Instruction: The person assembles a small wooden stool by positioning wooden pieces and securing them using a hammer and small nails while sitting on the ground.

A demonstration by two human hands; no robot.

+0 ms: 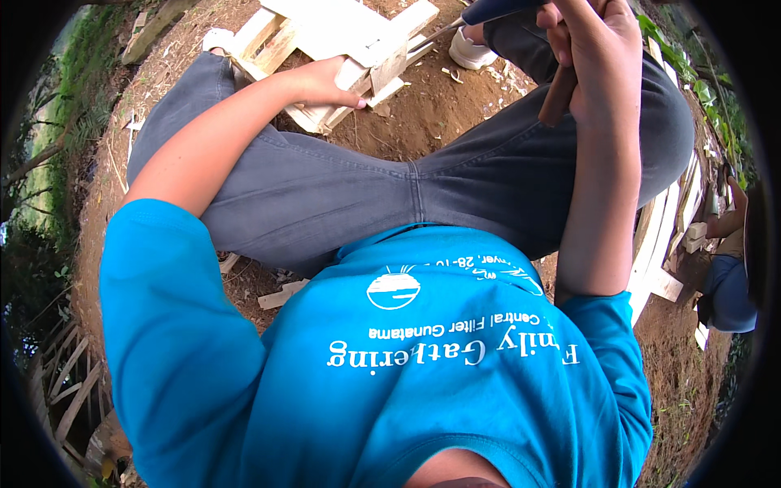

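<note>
My left hand grips the near edge of a pale slatted wooden frame between my knees, its thumb showing and its other fingers mostly hidden. My right hand is raised at the upper right, closed round a tool with a brown wooden handle. The tool's other end is out of sight, so its kind is unclear. To the left of that hand, a dark blue tapered piece with a thin metal shaft points toward the frame. Whether it joins the brown handle cannot be made out.
My legs in dark grey trousers spread around the frame. Wood shavings are scattered over the brown soil. Long pale boards lie at the right, with another person beyond them. Green plants border the upper right.
</note>
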